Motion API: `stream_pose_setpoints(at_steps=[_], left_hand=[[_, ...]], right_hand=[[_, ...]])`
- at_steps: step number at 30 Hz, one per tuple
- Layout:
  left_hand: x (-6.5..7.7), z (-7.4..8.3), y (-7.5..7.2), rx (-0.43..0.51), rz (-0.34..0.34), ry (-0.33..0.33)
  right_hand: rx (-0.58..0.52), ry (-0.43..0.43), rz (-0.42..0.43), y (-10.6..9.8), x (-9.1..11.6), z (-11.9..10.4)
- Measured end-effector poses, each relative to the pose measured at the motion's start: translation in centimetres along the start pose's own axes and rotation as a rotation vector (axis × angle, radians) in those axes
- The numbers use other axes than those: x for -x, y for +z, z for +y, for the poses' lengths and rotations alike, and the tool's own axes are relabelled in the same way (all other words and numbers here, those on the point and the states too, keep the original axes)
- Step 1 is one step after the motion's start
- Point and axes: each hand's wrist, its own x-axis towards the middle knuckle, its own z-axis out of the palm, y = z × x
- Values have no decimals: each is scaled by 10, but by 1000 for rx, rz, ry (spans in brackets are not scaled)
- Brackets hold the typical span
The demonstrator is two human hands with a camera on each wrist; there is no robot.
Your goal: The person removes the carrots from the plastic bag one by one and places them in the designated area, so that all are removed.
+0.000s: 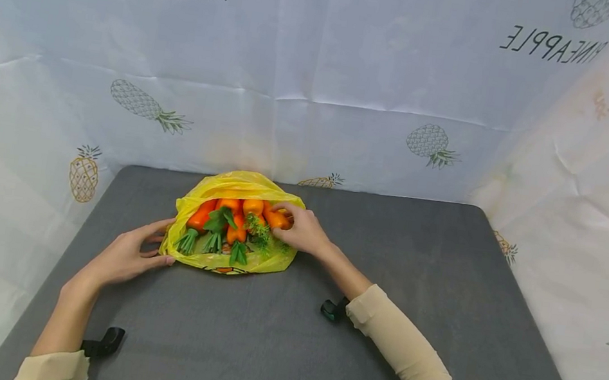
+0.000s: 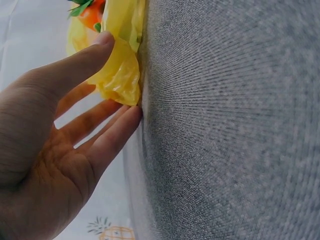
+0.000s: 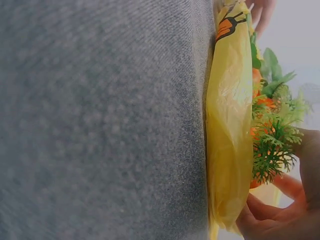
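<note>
A yellow plastic bag lies on its side on the grey table, its mouth toward me. Inside are several orange carrots with green tops, their leaves pointing outward. My left hand is at the bag's left edge, fingers spread behind the plastic and the thumb near its rim. At the mouth's right side my right hand reaches in, thumb and fingers around an orange carrot. Feathery green leaves hang beside those fingers and partly cover the grip in the right wrist view.
The grey table has rounded far corners. A white cloth with pineapple prints hangs behind it and along both sides. Each wrist wears a black camera mount.
</note>
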Motion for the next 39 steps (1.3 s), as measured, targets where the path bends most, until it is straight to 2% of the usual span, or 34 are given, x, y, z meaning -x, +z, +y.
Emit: stream_pose_setpoints(at_steps=[15, 31, 39], left_hand=[[0, 2, -3, 0, 5, 6], [0, 3, -4, 3, -2, -2], [-1, 2, -4, -1, -3, -2]], right_hand=[[-18, 43, 34, -16, 9, -1], [-49, 24, 68, -37, 19, 2], [3, 6, 90, -44, 30, 1]])
